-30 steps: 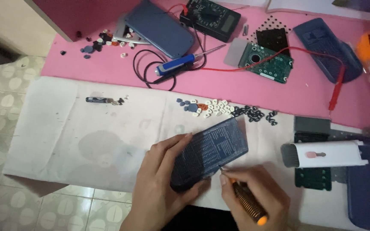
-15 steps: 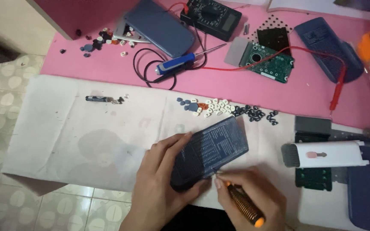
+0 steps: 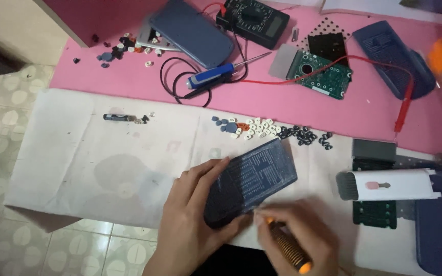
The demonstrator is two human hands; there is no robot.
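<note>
A: What was held by the hands?

B: The dark calculator back (image 3: 250,182) was gripped, tilted, in the left hand (image 3: 193,217) above the white sheet (image 3: 78,168) on the bench. The orange-handled screwdriver (image 3: 286,249) was clasped in the right hand (image 3: 297,235).

A: Any change?

B: The tip was shifted leftward to the lower edge; the calculator was unmoved.

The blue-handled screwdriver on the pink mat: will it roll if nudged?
Probably: the blue-handled screwdriver has a rounded handle and lies free on the flat pink mat. The black cable looped beside it might stop it. It looks stiff and light.
</note>
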